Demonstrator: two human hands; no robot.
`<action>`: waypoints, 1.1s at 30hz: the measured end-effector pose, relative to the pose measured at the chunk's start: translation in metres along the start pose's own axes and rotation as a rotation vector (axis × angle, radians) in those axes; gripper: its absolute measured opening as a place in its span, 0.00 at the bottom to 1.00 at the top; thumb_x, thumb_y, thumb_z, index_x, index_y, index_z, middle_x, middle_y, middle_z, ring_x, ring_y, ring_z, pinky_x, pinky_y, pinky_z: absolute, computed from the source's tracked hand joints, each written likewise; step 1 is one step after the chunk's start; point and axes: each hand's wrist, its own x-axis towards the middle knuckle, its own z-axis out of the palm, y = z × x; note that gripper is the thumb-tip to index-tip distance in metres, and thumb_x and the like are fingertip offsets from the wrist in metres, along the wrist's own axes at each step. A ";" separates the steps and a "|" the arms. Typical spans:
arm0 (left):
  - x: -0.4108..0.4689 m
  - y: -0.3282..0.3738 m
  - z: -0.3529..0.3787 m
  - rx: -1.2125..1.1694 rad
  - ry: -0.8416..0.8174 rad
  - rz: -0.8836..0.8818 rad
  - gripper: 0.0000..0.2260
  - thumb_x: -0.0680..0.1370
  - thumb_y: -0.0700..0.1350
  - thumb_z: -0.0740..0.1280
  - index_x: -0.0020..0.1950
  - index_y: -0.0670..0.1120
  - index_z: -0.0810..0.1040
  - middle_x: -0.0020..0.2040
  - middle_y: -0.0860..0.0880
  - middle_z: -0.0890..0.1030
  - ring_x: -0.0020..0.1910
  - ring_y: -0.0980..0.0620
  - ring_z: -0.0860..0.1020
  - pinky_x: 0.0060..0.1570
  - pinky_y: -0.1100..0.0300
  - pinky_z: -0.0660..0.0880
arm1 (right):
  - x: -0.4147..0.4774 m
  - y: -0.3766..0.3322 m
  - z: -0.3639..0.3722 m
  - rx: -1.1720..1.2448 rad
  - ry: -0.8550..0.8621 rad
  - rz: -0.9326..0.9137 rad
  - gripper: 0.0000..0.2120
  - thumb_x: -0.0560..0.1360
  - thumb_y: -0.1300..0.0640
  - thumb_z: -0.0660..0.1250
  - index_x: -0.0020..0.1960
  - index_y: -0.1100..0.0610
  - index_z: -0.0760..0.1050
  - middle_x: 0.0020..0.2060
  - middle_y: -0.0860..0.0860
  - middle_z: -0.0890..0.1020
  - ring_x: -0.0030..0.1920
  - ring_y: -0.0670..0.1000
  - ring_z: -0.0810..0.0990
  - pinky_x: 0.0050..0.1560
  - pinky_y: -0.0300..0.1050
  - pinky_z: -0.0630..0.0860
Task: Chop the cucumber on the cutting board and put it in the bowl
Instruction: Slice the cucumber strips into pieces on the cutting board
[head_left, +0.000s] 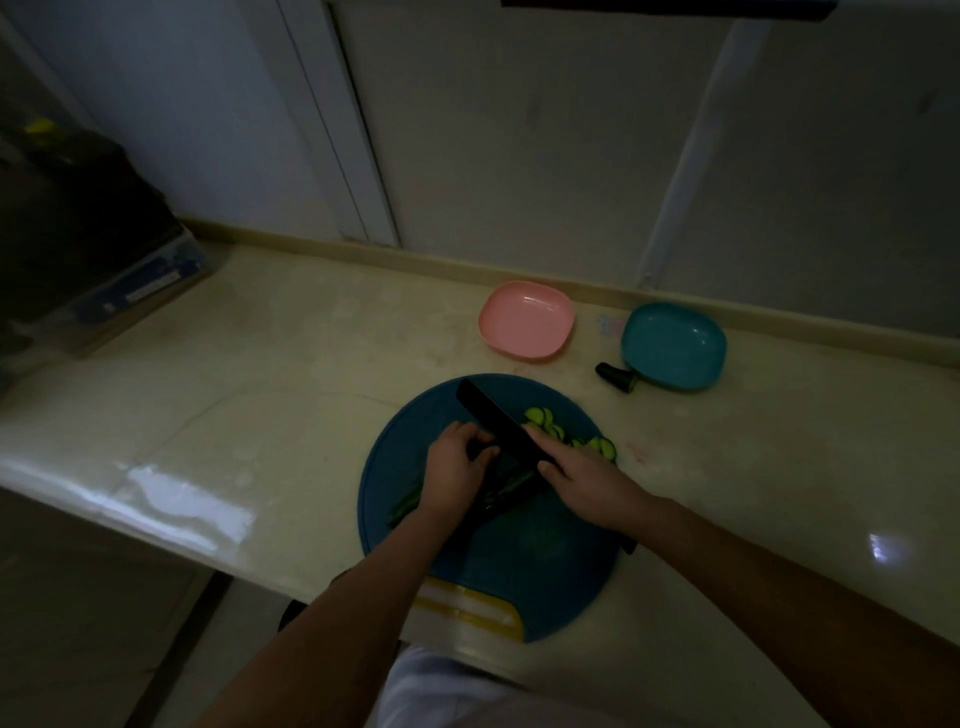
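On the board (395, 457), mid-counter: right hand (584, 480) wrapped round the knife (498, 426), one finger stretched along the blade. Dark blade runs far-left from the hand, tip over the board's far part. Left hand (454, 470), fingers curled, grips the cucumber (511, 483) just left of the blade; a green end sticks out at the hand's near-left side. Blade lies across the cucumber; too dim to tell whether the edge is in it. Slices (540, 418) in a loose heap on the board right of the blade, partly behind the right hand. Board round, blue, yellow strip at its near edge. Far right on the counter (260, 389): pink bowl (527, 319), teal bowl (672, 345) right of it, apart. Dark cucumber stub (615, 376) on the counter just beside the teal bowl's near-left corner
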 end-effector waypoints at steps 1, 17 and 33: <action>0.000 0.000 0.000 0.000 0.000 0.002 0.05 0.73 0.40 0.71 0.46 0.41 0.80 0.42 0.50 0.74 0.41 0.55 0.72 0.38 0.68 0.63 | 0.002 -0.001 0.001 -0.018 0.002 -0.006 0.25 0.81 0.57 0.55 0.75 0.48 0.53 0.67 0.53 0.71 0.64 0.52 0.72 0.59 0.35 0.66; 0.002 -0.005 -0.003 0.076 -0.071 0.083 0.08 0.73 0.41 0.70 0.51 0.41 0.77 0.47 0.46 0.76 0.48 0.51 0.74 0.43 0.66 0.65 | 0.000 0.009 0.010 -0.041 0.100 0.006 0.26 0.80 0.58 0.54 0.75 0.47 0.51 0.47 0.59 0.80 0.43 0.55 0.78 0.46 0.49 0.76; 0.010 -0.001 0.003 0.057 -0.036 0.058 0.06 0.73 0.40 0.71 0.48 0.41 0.76 0.43 0.49 0.72 0.44 0.51 0.73 0.41 0.64 0.65 | -0.006 0.005 0.004 0.021 0.108 -0.007 0.25 0.81 0.57 0.55 0.75 0.48 0.51 0.54 0.58 0.80 0.49 0.55 0.78 0.51 0.47 0.75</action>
